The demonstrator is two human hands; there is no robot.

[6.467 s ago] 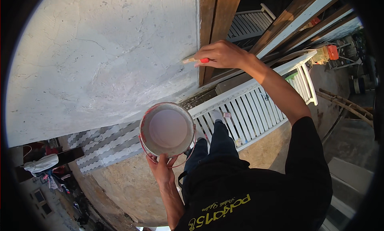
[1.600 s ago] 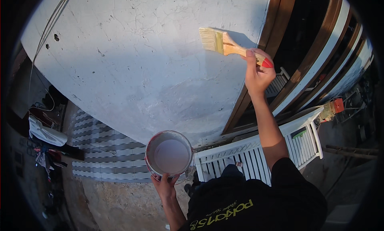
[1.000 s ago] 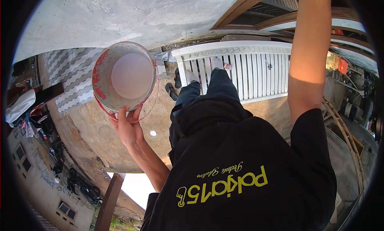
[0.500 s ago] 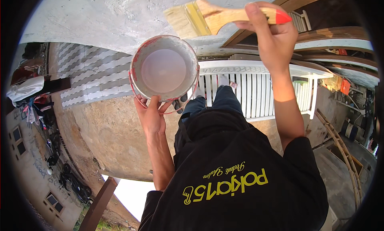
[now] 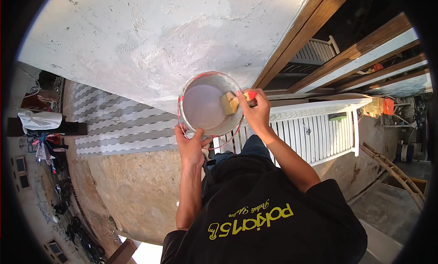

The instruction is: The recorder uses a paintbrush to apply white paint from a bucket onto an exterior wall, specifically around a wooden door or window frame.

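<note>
A metal paint bucket (image 5: 204, 108) with red streaks, a wire handle and pale liquid paint inside is in front of the cracked white wall (image 5: 137, 35). My left hand (image 5: 190, 143) grips it at its lower side. My right hand (image 5: 255, 109) is closed on a wide paintbrush (image 5: 231, 102) with a red-tipped wooden handle; the bristle end is inside the bucket, against its right side. My legs (image 5: 251, 150) show below the bucket, over a white slatted bench (image 5: 315, 138).
A brown wooden window frame (image 5: 301, 31) borders the wall on the right. Patterned tiles (image 5: 109, 131) and a concrete floor (image 5: 118, 186) lie below. Draped cloth and cables (image 5: 41, 120) are at left. Bamboo poles (image 5: 392, 168) and an orange container (image 5: 388, 105) stand at right.
Earlier my right hand held the brush against the wall, then raised above the bucket; now it has brought it down into the bucket. The bucket has moved rightward since half a second ago.
</note>
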